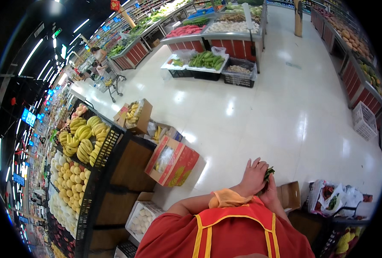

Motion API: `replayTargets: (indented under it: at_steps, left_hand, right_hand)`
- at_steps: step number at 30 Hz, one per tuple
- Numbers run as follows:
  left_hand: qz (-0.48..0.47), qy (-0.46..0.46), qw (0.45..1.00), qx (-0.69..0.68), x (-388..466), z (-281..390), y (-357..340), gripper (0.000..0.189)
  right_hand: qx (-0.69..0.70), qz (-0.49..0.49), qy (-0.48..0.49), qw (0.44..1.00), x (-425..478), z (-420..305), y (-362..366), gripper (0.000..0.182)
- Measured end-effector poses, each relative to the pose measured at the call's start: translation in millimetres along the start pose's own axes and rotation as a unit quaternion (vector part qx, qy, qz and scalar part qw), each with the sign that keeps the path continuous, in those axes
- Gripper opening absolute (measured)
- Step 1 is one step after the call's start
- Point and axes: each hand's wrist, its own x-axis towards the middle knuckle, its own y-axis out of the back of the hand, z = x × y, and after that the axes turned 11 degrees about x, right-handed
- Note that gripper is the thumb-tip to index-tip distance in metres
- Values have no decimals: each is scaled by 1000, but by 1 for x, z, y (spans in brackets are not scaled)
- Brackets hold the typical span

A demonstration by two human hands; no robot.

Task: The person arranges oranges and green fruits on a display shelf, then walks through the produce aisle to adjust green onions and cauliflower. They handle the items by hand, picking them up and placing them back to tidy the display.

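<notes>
Both my hands are close together in front of my red and yellow apron. My left hand point(256, 175) is bent over a small bunch of dark green leaves point(269, 174), its fingers pointing away from me. My right hand point(269, 192) touches the same leaves from the other side, fingertips raised beside them. Part of the bunch is hidden between the hands. An orange cloth point(228, 198) lies against my left forearm near the wrist.
Left stands a fruit display with bananas point(85, 150) and yellow round fruit point(71, 180). A red banana carton point(178, 161) sits beside it. An open cardboard box point(290, 195) and bagged produce point(334, 198) are right. Ahead are vegetable stands and crates of green vegetables point(207, 60).
</notes>
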Motion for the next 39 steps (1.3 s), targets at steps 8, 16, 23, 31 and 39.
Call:
replayTargets:
  at_steps: [8, 16, 23, 31, 39]
  left_hand:
    - [-26, -27, 999, 33, 111, -3, -12, 50]
    - [-116, -112, 987, -14, 213, 2, -65, 59]
    - [-159, -231, 957, -70, 324, 10, -80, 82]
    - [-168, -337, 917, -134, 403, 23, -104, 82]
    - [-308, -409, 832, -213, 475, 84, -136, 61]
  right_hand:
    - [-77, -10, 59, 995, 61, -81, -9, 49]
    - [2, 131, 127, 983, 115, -147, 2, 46]
    - [40, 122, 218, 968, 161, -225, -25, 47]
    - [65, 147, 308, 938, 190, -282, -28, 45]
    - [205, 232, 303, 901, 185, -340, 48, 33]
